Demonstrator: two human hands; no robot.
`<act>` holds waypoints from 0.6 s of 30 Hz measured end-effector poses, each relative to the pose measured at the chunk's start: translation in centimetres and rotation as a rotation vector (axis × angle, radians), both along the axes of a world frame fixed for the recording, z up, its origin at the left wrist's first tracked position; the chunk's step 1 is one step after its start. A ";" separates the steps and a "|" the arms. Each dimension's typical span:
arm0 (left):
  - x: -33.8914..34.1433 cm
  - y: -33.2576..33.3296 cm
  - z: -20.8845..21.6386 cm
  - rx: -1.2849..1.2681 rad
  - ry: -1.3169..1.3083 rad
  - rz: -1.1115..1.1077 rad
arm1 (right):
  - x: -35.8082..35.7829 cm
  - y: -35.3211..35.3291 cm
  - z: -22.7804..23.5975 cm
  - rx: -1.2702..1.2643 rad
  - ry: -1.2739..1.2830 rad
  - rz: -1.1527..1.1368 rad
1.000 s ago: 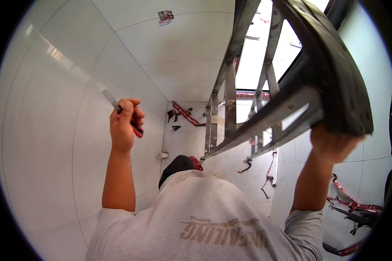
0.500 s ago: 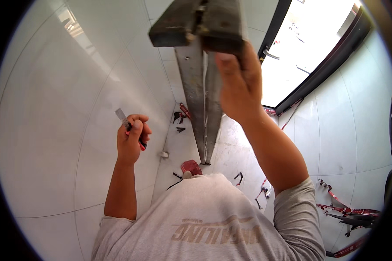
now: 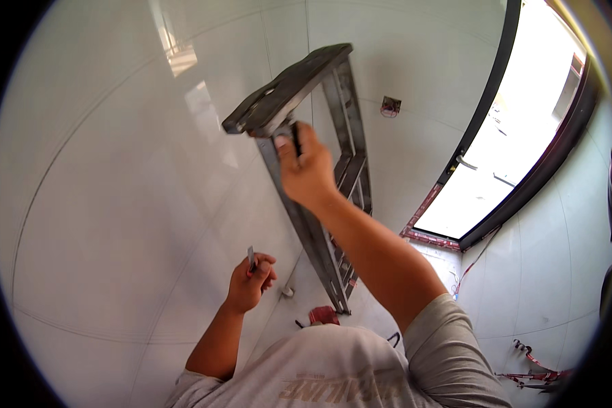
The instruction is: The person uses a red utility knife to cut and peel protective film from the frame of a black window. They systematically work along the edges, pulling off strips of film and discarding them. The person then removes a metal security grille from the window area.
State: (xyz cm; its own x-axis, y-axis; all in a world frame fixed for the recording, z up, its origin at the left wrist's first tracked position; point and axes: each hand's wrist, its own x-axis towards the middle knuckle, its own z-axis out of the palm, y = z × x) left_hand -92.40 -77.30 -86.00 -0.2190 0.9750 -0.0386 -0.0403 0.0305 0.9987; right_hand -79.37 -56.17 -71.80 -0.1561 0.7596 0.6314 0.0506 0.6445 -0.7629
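Note:
A grey metal stepladder [image 3: 306, 78] stands in front of me, its legs close together on the floor and its top tilted to the left. My right hand [image 3: 311, 170] is closed around the part just beneath the worn top step. A dark piece shows between thumb and fingers; I cannot make out whether it belongs to the ladder. Lower down on the left, my left hand [image 3: 247, 284] is closed on a utility knife [image 3: 251, 258], blade pointing up. Fingers hide most of the knife's handle, with a little red showing.
Glossy white wall panels [image 3: 115, 204] rise close on my left. An electrical box with wires [image 3: 390, 107] sits in the far wall. At the right is a bright doorway with a dark frame [image 3: 466, 163]. Red and black scraps [image 3: 540, 370] lie at lower right; a dark red object [image 3: 324, 315] is near the ladder's foot.
The ladder has turned so its side and rungs show. My right hand and the ladder top have shifted left in the view. My left hand, still gripping the knife, appears lower and farther right.

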 end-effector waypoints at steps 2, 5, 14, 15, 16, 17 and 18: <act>-0.6 0.0 -0.1 0.007 -0.002 -0.010 | -2.0 0.6 0.0 -0.047 -0.076 0.032; -1.8 0.7 -1.5 0.020 -0.024 -0.035 | -4.8 1.9 0.0 -0.072 -0.251 0.082; 0.1 4.0 -2.0 0.127 -0.102 -0.073 | -2.9 2.7 -0.5 -0.078 -0.256 0.288; 0.7 4.5 -2.5 0.116 -0.109 -0.075 | -1.5 3.2 -3.3 0.027 -0.265 0.249; 1.4 5.1 -2.9 0.104 -0.117 -0.086 | 1.0 3.5 -6.4 0.129 -0.275 0.200; 1.9 5.3 -3.4 0.088 -0.119 -0.086 | 4.0 3.2 -9.6 0.091 -0.381 0.205; 2.7 5.5 -3.7 0.061 -0.114 -0.097 | 7.9 2.6 -12.9 0.058 -0.488 0.211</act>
